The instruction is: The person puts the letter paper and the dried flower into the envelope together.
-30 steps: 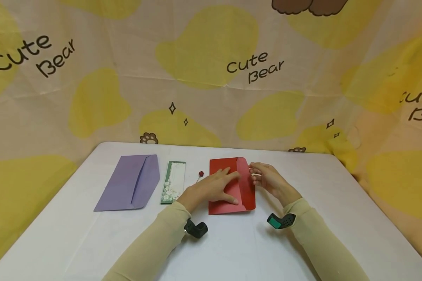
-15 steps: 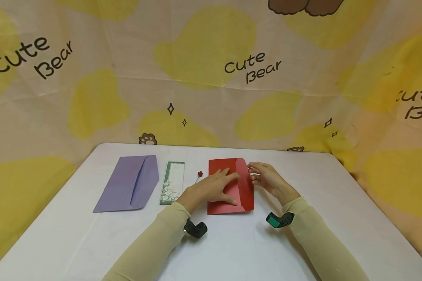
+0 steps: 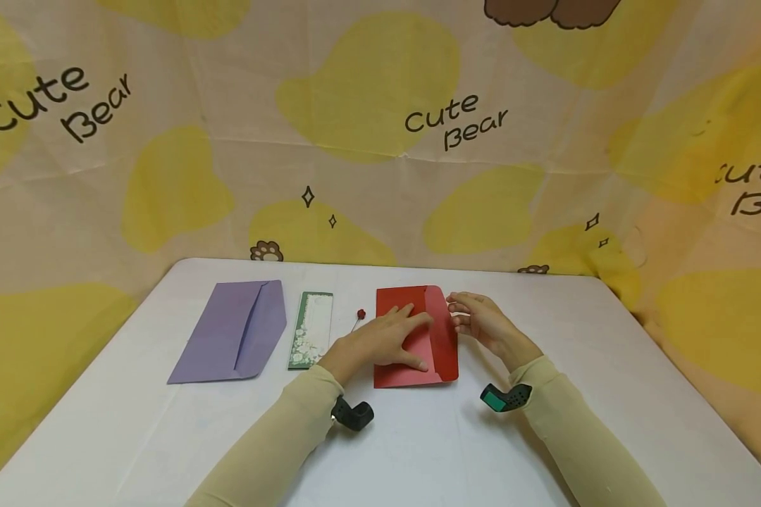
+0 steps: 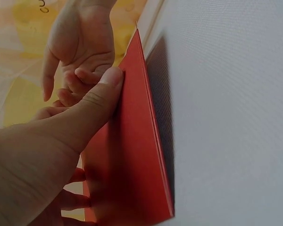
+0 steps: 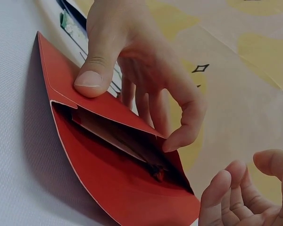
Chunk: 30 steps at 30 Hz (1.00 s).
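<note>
A red envelope (image 3: 447,352) lies on the table with its flap unfolded to the right. My left hand (image 3: 380,341) rests on its body, fingers spread, the thumb (image 5: 92,82) lying on the front panel and the index finger touching the opening's edge in the right wrist view. In that view the mouth gapes, showing a pale card (image 5: 108,136) and a small dark red piece (image 5: 157,173) inside. My right hand (image 3: 485,327) hovers at the flap's outer edge, fingers loosely bent, nothing held. Whether its fingertips touch the flap I cannot tell.
Left on the white table (image 3: 418,451) lies a purple envelope (image 3: 228,331), flap unfolded to the right. Between the envelopes are a green-bordered floral card (image 3: 312,329) and a small red flower (image 3: 361,314) on a thin stem. A patterned cloth hangs behind.
Both hands and the red envelope hold the same places relative to each other. Only a slight shift of the head view shows.
</note>
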Tool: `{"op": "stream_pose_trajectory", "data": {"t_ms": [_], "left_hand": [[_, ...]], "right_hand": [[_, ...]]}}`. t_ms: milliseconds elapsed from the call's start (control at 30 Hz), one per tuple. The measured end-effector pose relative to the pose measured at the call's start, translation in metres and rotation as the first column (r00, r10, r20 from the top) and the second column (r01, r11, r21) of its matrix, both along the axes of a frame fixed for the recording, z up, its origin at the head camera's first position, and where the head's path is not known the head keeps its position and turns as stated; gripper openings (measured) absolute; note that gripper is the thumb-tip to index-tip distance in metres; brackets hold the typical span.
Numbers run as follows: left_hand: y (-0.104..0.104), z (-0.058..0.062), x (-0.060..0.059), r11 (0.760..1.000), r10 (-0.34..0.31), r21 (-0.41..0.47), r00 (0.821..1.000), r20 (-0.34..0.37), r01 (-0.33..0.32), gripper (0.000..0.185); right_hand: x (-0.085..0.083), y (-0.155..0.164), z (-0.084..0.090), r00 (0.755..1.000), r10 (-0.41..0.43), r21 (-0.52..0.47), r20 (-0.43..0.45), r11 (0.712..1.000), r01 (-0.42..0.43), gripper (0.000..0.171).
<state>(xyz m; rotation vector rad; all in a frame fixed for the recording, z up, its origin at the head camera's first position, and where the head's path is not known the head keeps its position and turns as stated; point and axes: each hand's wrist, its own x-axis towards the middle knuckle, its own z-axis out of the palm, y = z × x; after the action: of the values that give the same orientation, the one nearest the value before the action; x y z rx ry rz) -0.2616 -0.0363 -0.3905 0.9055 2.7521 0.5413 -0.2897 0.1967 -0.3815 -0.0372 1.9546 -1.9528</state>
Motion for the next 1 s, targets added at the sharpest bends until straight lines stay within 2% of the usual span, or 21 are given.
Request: {"op": "stream_pose_trajectory", "data": {"t_ms": [267,633,1000], "left_hand": [[-0.0002,0.0,-0.0001,1.0,-0.012,-0.02,1.0,-0.022,0.012,0.078],[-0.0005,-0.0002,0.0008,0.999,-0.017,-0.036,1.0,-0.016,0.016,0.075],[0.0005,-0.0034,-0.0008,0.998,-0.022,-0.055,1.0,-0.021,0.02,0.072]], "right_hand": [[0.0011,0.0019,0.0011,1.0,0.006,-0.012,-0.008,1.0,-0.006,0.038],[0.0013,0.0022,0.0012,1.0,0.007,-0.036,-0.01,0.999,-0.007,0.035],[0.0012,0.0014,-0.0003,1.0,0.01,-0.023,-0.016,1.0,-0.01,0.039]]}}
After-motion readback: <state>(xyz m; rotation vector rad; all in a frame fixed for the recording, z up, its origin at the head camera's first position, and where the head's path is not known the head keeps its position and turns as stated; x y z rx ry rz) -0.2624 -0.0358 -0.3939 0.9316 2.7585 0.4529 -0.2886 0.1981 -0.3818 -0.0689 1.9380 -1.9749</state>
